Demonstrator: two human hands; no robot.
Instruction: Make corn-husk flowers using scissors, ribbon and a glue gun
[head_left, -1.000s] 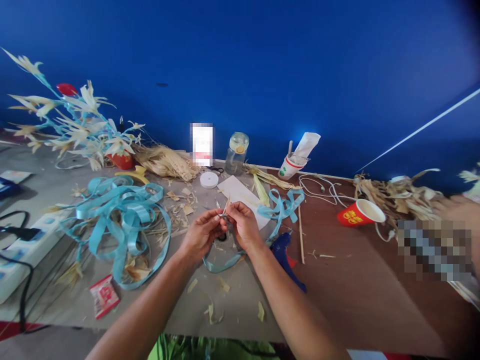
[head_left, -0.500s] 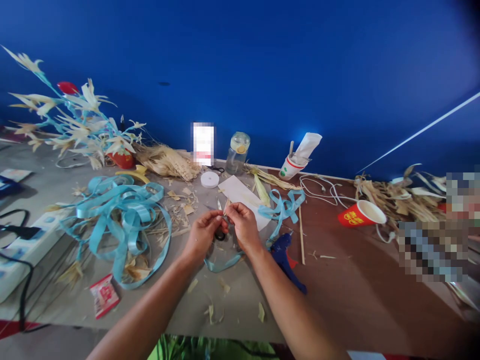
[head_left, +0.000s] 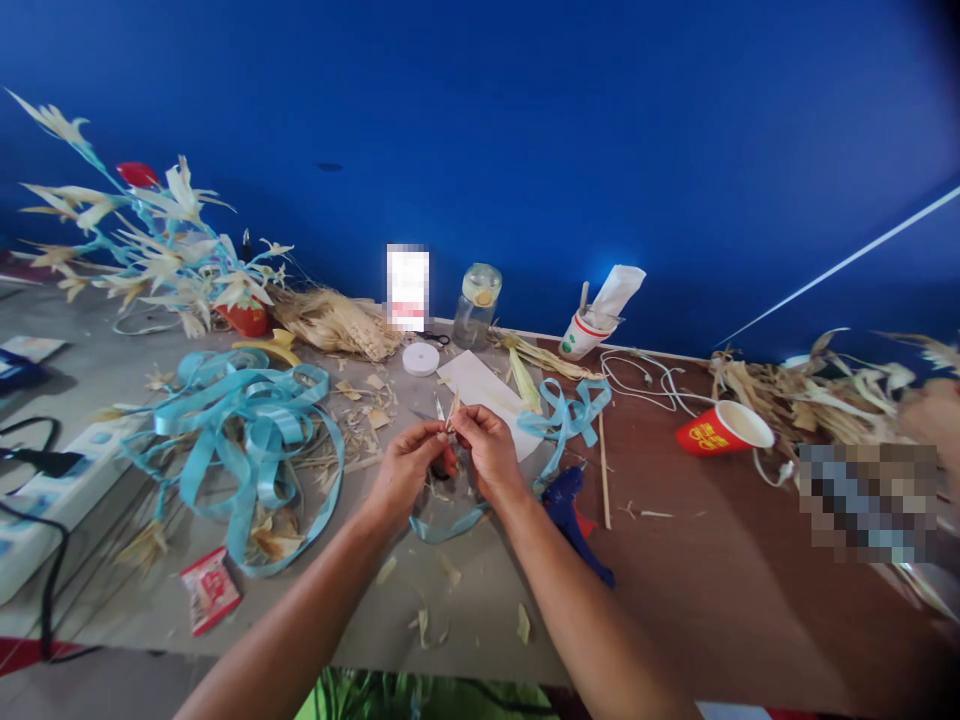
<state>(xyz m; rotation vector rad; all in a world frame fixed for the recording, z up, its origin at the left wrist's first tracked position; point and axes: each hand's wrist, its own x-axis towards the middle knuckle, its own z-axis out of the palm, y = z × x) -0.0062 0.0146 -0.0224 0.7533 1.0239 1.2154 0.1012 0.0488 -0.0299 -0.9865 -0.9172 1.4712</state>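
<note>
My left hand (head_left: 412,462) and my right hand (head_left: 487,450) meet over the middle of the table. Their fingertips pinch a small pale strip of dried corn husk (head_left: 453,410), mostly covered by the fingers. Just beneath them lies a pair of scissors (head_left: 439,405), the blades pointing away and the handles partly hidden by my hands. A blue ribbon (head_left: 450,528) curves across the table below my wrists. White paper (head_left: 480,385) lies beyond my right hand, and a blue glue gun (head_left: 564,500) is to the right of it.
Left are a heap of blue ribbon (head_left: 259,440), a power strip (head_left: 56,490) and husk flowers (head_left: 161,250). A glass jar (head_left: 474,315) and a white tape roll (head_left: 421,359) stand behind. Rightward are a red paper cup (head_left: 709,432) and another person's hand (head_left: 934,425).
My fingers have shifted slightly, and more of the husk strip shows above the fingertips. At the right edge, another person's hand and a husk piece now show.
</note>
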